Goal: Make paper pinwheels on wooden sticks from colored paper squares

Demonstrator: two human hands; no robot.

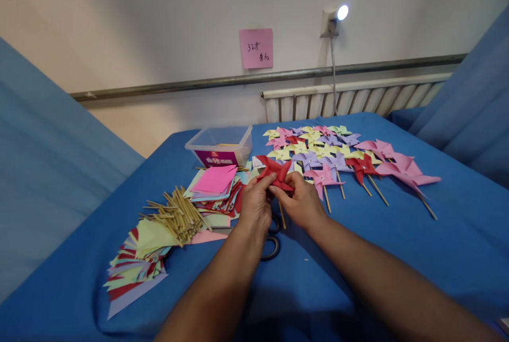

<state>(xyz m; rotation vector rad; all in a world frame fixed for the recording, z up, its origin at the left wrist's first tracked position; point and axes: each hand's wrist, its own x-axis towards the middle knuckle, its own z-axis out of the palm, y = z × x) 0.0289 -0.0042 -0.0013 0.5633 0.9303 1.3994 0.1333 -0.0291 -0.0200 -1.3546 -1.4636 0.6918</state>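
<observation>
A red paper pinwheel point(281, 168) is between my two hands, above the middle of the blue table. My left hand point(256, 199) pinches its left lower side, thumb on top. My right hand point(300, 198) grips the lower right blade with thumb and fingers. A thin wooden stick point(282, 216) points down from below the pinwheel, between the hands. Black-handled scissors point(271, 248) lie beneath my left wrist, their blades mostly hidden. Past the hands, finished-looking pinwheels point(328, 150) in pink, yellow, purple and red lie in rows; the nearest pink pinwheel point(321, 177) is close to my right hand.
Left of the hands sit a stack of coloured paper squares point(214, 180), a heap of short wooden sticks point(178, 217) and fanned paper pieces point(137, 268). A clear plastic box point(218, 143) stands behind them. Blue curtains point(51, 172) hang at both sides; a radiator point(353, 98) is behind the table.
</observation>
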